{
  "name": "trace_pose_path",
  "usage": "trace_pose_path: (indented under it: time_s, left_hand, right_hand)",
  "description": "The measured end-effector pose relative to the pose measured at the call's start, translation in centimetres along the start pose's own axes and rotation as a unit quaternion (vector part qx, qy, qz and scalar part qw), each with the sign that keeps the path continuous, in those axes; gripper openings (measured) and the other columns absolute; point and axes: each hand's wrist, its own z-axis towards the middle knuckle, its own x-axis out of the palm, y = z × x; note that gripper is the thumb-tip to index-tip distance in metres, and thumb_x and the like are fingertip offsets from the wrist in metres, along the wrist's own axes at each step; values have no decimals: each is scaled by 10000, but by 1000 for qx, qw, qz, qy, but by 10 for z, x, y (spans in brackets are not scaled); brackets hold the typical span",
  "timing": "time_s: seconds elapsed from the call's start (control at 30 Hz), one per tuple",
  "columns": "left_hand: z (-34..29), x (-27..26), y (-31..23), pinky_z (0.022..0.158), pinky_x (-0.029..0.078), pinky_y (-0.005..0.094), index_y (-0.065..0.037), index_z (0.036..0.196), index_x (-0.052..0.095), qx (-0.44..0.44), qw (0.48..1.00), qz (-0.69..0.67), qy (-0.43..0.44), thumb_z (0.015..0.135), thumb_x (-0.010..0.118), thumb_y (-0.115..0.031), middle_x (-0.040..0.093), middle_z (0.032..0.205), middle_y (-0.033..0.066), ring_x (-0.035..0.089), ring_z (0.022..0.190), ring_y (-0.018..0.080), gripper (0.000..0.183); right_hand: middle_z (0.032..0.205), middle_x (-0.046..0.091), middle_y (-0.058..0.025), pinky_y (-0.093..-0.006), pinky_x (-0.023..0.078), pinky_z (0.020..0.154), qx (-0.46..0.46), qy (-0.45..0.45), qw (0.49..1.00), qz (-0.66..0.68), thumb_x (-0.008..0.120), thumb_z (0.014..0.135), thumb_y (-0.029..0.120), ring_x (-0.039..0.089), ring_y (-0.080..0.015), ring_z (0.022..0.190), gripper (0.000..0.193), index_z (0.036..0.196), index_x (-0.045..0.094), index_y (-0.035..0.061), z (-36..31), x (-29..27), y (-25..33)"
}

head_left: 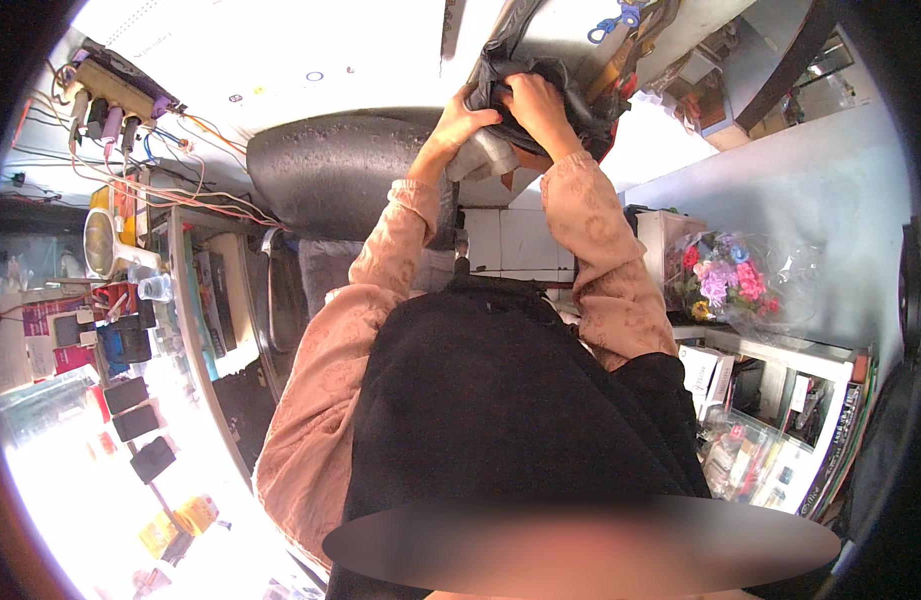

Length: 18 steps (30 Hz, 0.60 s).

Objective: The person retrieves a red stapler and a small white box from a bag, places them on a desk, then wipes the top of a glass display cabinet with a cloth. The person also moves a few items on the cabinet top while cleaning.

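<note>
Ahead of me, at the top of the view, both arms reach up to a crumpled black bag (578,95) with a shiny, leather-like surface. My left hand (461,122) grips the bag's left side, its thumb pointing across toward the opening. Bent fingers of my right hand (537,108) press into the bag's folds from above; their tips are hidden, so what they pinch cannot be made out. Just below my left thumb hangs a pale grey cloth (485,158). Left of that hand is the black seat cushion (341,170), its surface worn.
A power strip (111,92) with trailing wires hangs at the upper left, above a glass display counter (51,395) holding phones. A wrapped bouquet (731,275) stands at the right, over a shelf (781,350) with boxes. Blue scissors (617,20) lie beyond the bag.
</note>
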Motion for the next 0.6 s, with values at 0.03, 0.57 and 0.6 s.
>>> trace_pose_path:
  time_s: [0.03, 0.57, 0.6]
  left_hand:
    - [-2, 1, 0, 944, 502, 313, 109, 1447, 448, 8, 1000, 5, -5, 754, 767, -82, 689, 1126, 151, 649, 1000, 214, 786]
    - [-4, 32, -23, 866, 536, 445, 11, 1124, 698, 131, 949, 243, -154, 888, 638, -285, 736, 954, 248, 724, 945, 370, 383]
    - [-1, 33, -25, 859, 540, 459, 7, 1099, 700, 125, 934, 291, -165, 879, 638, -278, 733, 952, 254, 719, 946, 399, 365]
  right_hand:
    - [863, 718, -251, -511, 580, 794, -2, 2, 1000, 0, 686, 883, 135, 715, -433, 855, 167, 927, 730, -20, 1, -1, -1]
    - [911, 708, -267, -476, 611, 709, -104, 35, 989, -97, 602, 942, 109, 733, -405, 799, 205, 986, 693, -70, -13, -16, -6]
    - [927, 705, -274, -458, 618, 672, -102, 51, 986, -121, 578, 942, 69, 737, -394, 783, 192, 978, 688, -84, -13, -15, -7]
